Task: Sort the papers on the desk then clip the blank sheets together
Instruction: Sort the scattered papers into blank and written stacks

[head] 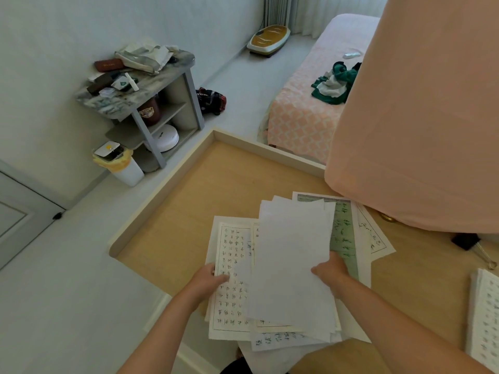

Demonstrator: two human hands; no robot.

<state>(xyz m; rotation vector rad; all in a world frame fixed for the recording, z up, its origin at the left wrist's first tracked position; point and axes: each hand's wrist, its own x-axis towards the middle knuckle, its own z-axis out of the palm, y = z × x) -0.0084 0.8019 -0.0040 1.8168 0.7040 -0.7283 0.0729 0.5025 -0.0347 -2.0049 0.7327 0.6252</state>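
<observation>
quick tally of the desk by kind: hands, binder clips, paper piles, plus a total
hands: 2, left hand holding a written sheet, right hand holding the blank sheets
black binder clip: 1
paper piles: 2, the spread pile in the middle and the stack at the right edge
total: 5

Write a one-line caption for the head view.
Left hand holds a written sheet, right hand grips the blank sheets over a wooden desk; black binder clip lies at right.
</observation>
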